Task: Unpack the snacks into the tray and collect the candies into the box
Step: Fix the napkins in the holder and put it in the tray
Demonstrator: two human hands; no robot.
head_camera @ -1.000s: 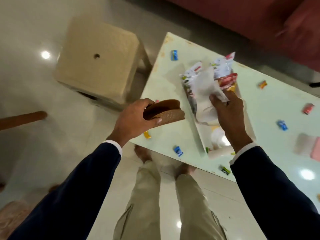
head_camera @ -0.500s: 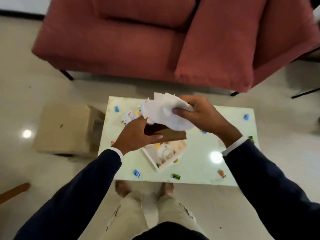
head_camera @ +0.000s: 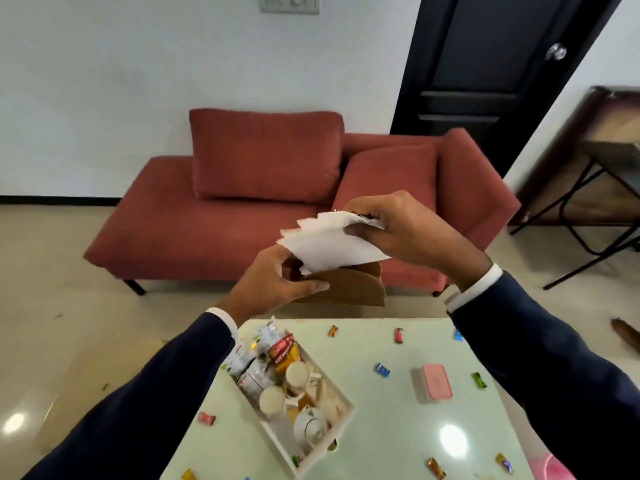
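Note:
My left hand (head_camera: pixel 277 280) grips a brown wooden napkin holder (head_camera: pixel 349 289) in the air above the table. My right hand (head_camera: pixel 398 226) pinches a stack of white napkins (head_camera: pixel 329 244) whose lower edge sits in the holder's slot. Below, a white tray (head_camera: pixel 341 422) on the pale green table (head_camera: pixel 398 420) holds snack packets (head_camera: pixel 273 355), cups and a small teapot. A pink box (head_camera: pixel 433 381) with its lid on lies to the right of the tray. Several wrapped candies (head_camera: pixel 382 370) are scattered over the tabletop.
A red sofa (head_camera: pixel 221 220) with cushions stands beyond the table, against a white wall. A black door (head_camera: pixel 485 64) is at the back right, and a dark-framed side table (head_camera: pixel 595 188) stands at the right. Something pink (head_camera: pixel 550 467) shows at the table's near right corner.
The view has tilted up from the table to the sofa and wall. My right hand has brought the napkins over and down into the holder, which my left hand has raised.

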